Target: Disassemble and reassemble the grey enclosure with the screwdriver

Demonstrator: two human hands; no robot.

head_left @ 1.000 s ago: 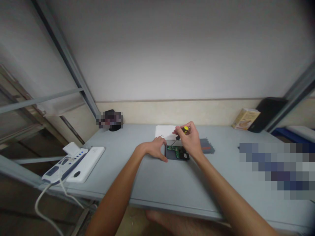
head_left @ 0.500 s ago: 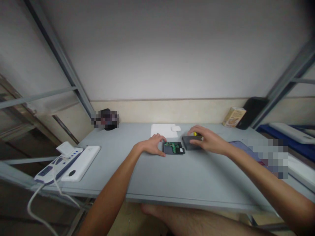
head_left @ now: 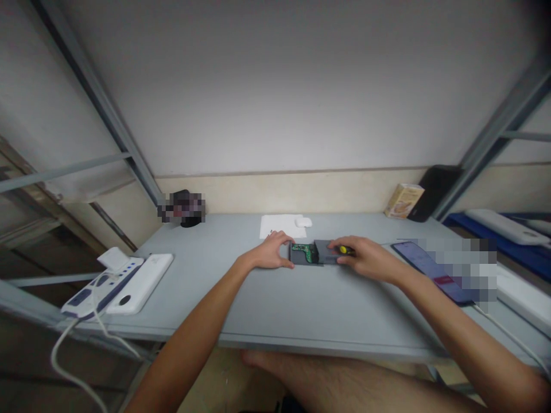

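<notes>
A flat grey case part with a green circuit board lies on the grey table. My left hand grips its left end between thumb and fingers. Over the right end of the board sits a dark grey cover, held by my right hand. A small yellow and black tool, possibly a screwdriver, is also in my right hand. Behind the board lies a white sheet with small dark specks, and a white rounded case rests at its right side.
A power strip with a white cable and a white power bank are at the left. A phone lies at the right. A yellow box and a black object stand at the back right.
My right hand has brought the dark cover left, so it now overlaps the right part of the circuit board. The view has shifted slightly, showing more of the phone.
</notes>
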